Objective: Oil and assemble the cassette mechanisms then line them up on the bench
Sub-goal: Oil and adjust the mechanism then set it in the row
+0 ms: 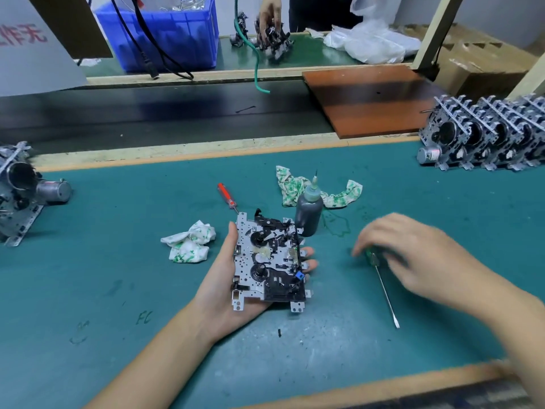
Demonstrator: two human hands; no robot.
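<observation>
Resting in the palm of the left hand (233,290), the cassette mechanism (269,261) lies face up, thumb along its left edge and fingers (308,256) curled up round its right edge. Left of the mechanism lies a crumpled rag (190,242); behind it stands the oil bottle (309,211). Right of the mechanism, the right hand (413,249) is blurred over the green-handled screwdriver (383,286) on the tabletop (118,261); its grip cannot be told. Far right stands a row of mechanisms (486,137). Judged rigid but delicate: support the metal plate by its edges, avoiding gears and springs.
</observation>
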